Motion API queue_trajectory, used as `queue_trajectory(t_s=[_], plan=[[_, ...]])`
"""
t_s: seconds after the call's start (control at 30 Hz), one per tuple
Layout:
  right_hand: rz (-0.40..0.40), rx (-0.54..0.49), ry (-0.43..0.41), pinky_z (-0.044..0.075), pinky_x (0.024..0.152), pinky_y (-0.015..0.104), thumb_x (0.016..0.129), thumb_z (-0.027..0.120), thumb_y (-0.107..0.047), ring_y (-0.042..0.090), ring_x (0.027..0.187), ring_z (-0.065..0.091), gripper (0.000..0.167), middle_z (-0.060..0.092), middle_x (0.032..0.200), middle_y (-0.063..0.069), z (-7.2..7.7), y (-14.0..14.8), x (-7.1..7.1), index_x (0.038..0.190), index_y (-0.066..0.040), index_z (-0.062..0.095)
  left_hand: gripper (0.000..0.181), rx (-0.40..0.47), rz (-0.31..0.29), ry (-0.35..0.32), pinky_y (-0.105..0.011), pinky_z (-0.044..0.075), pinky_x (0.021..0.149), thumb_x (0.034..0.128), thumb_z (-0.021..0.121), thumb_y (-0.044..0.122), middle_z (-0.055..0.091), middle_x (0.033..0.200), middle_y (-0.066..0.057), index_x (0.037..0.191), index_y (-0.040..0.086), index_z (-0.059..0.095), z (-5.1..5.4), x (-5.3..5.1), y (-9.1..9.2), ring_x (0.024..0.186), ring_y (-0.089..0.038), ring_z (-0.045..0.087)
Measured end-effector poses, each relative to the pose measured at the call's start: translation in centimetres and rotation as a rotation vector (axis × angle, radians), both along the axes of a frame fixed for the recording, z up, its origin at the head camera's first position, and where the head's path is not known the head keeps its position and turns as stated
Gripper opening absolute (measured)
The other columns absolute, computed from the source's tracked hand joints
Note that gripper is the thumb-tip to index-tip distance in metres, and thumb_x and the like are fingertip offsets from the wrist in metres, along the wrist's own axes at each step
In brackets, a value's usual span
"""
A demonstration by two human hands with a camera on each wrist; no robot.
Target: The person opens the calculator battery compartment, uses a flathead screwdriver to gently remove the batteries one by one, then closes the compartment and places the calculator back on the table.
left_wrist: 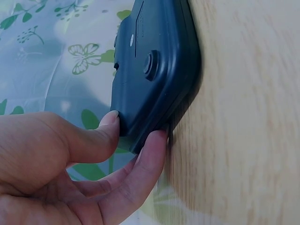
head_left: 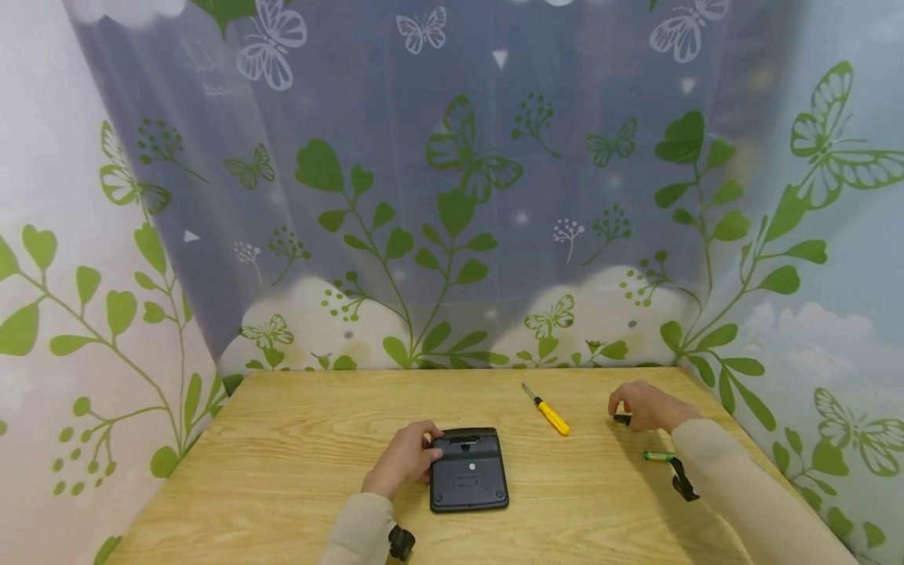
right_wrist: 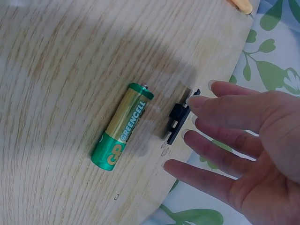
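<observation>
A black calculator (head_left: 469,488) lies face down on the table, its underside showing and a battery slot (head_left: 464,440) uncovered near the far edge. My left hand (head_left: 402,461) pinches its left side; in the left wrist view the thumb is on the underside and a finger is below the edge. At the right, my right hand (head_left: 646,406) reaches over a small black battery cover (right_wrist: 178,115). Its fingers are spread and fairly straight, the thumb tip overlapping the cover; whether it touches is unclear. A green and gold AA battery (right_wrist: 123,127) lies beside the cover.
A yellow-handled screwdriver (head_left: 552,416) lies between the calculator and my right hand, its shaft pointing away to the far left. Curtains (head_left: 459,235) with leaves and butterflies stand behind the table's (head_left: 297,439) far edge and along both sides.
</observation>
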State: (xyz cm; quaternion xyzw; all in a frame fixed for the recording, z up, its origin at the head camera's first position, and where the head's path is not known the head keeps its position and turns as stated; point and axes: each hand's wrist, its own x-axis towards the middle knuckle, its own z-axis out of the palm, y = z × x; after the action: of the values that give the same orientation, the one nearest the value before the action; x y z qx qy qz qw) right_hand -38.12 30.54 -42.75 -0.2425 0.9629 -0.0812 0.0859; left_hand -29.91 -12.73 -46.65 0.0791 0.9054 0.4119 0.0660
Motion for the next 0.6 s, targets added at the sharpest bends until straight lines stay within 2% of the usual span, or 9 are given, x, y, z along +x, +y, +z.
queue_trajectory(t_s=[0.2,0.43,0.6], plan=[[-0.006,-0.002,-0.016,0.061,0.071,0.038,0.076,0.069,0.026,0.038,0.098,0.067,0.046,0.073,0.112,0.016,-0.2,-0.1,-0.2,0.107,-0.007,0.077,0.026,-0.004,-0.005,0.001,-0.031,0.060,0.057,0.0984,0.066,0.000,0.064,0.101,-0.017,0.124,0.003,0.065,0.1,-0.1,0.0,0.071,-0.020,0.064],[0.026,0.005,0.037,0.063,0.079,0.045,0.072,0.067,0.027,0.039,0.098,0.070,0.047,0.075,0.110,0.015,-0.7,0.1,-0.5,0.103,-0.006,0.078,0.026,0.000,0.000,0.005,-0.031,0.061,0.057,0.0984,0.066,0.000,0.065,0.102,-0.018,0.124,0.003,0.065,0.1,0.0,0.0,0.075,-0.020,0.064],[0.008,-0.006,0.050,0.062,0.083,0.050,0.070,0.065,0.028,0.042,0.102,0.070,0.048,0.075,0.111,0.017,-1.2,0.3,-0.9,0.102,-0.006,0.078,0.026,0.005,0.003,0.001,-0.032,0.061,0.057,0.0981,0.066,-0.001,0.065,0.103,-0.018,0.124,0.003,0.065,0.1,0.0,-0.1,0.077,-0.021,0.065]])
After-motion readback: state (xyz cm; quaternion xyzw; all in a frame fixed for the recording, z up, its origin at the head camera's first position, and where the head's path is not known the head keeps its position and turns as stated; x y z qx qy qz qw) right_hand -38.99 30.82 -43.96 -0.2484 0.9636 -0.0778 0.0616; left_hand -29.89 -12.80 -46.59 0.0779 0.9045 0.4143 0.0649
